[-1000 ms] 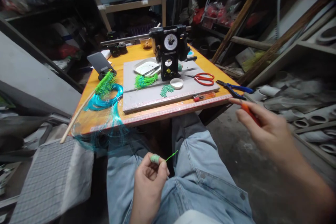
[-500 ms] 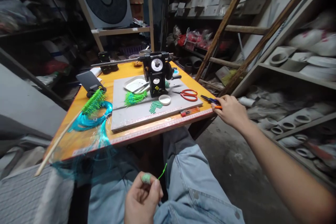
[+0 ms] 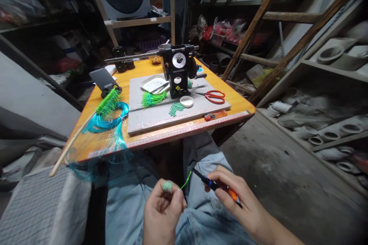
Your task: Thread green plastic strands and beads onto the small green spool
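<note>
Over my lap, my left hand (image 3: pixel 161 212) is closed in a pinch on a short bright-green cord (image 3: pixel 186 181) with small knots along it. Pale green tape (image 3: pixel 167 187) wraps one of its fingers. My right hand (image 3: pixel 240 197) grips slim black-nosed pliers (image 3: pixel 204 179) with blue and orange on the handles. Their tip points at the free end of the cord, close beside it; whether they touch I cannot tell.
On the yellow table (image 3: pixel 241 103), a grey board (image 3: pixel 138 124) bears a black winding device (image 3: pixel 179 74), red-handled scissors (image 3: pixel 215 97), green beads (image 3: pixel 176 109) and green strands (image 3: pixel 153 98). Left of it lies a coil of blue line (image 3: pixel 94 124). A wooden ladder (image 3: pixel 258 23) leans at the right.
My right hand has picked up the pliers from the table's right corner and brought them down to the cord. My left hand keeps its pinch on the cord. The view has shifted slightly.
</note>
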Action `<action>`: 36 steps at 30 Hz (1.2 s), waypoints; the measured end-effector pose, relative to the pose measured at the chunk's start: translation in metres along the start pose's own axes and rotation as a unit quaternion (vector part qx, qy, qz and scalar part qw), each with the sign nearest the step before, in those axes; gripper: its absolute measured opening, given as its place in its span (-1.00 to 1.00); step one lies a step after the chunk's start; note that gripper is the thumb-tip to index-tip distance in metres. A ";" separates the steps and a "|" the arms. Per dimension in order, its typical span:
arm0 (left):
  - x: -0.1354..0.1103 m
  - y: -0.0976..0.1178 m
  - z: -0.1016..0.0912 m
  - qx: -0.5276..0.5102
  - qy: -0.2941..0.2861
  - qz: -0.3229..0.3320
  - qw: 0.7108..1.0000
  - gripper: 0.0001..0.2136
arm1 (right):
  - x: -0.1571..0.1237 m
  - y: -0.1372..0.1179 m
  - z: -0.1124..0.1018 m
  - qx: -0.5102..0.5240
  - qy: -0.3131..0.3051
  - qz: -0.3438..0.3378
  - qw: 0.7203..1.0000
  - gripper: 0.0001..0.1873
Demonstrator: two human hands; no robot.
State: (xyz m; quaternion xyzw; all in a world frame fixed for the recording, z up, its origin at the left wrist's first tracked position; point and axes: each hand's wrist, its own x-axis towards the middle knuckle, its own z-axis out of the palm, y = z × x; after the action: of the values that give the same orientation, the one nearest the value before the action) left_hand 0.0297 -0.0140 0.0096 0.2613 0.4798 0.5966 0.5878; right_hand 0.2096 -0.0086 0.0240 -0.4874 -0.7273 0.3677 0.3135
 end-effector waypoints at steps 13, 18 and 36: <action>-0.005 0.005 -0.001 0.103 -0.017 0.008 0.995 -0.77 | -0.005 -0.003 0.001 -0.039 0.018 -0.029 0.999 -0.84; -0.008 0.010 0.000 0.232 -0.113 0.075 0.963 -0.82 | -0.001 0.001 0.002 -0.069 0.010 -0.065 0.995 -0.87; -0.006 -0.002 -0.003 0.166 -0.115 0.041 0.979 -0.66 | 0.031 0.031 -0.068 -0.238 0.244 -0.020 0.940 -0.72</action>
State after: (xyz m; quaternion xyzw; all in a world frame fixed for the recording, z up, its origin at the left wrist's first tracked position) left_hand 0.0285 -0.0206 0.0080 0.4414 0.4898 0.4981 0.5631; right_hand 0.2694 0.0444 0.0367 -0.6078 -0.7047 0.0474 0.3630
